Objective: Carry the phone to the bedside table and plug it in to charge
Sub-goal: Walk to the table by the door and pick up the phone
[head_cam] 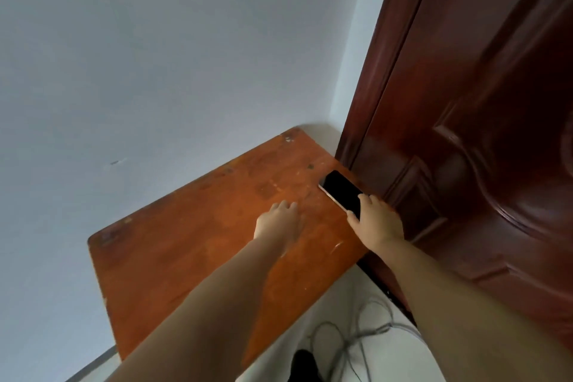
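A phone (341, 191) with a dark screen and a pale gold edge lies at the right edge of a worn orange-brown wooden table (186, 251), close to the door. My right hand (376, 222) is on the phone's near end, thumb on its left edge and fingers curled over its right side. My left hand (279, 222) rests flat on the tabletop to the left of the phone, fingers together, holding nothing. No charger or plug shows on the table.
A dark red wooden door (483, 133) stands right beside the table. A pale wall (170, 56) backs the table. Grey cables (356, 338) lie looped on the light floor below the table's near edge, next to a dark shape (305, 364).
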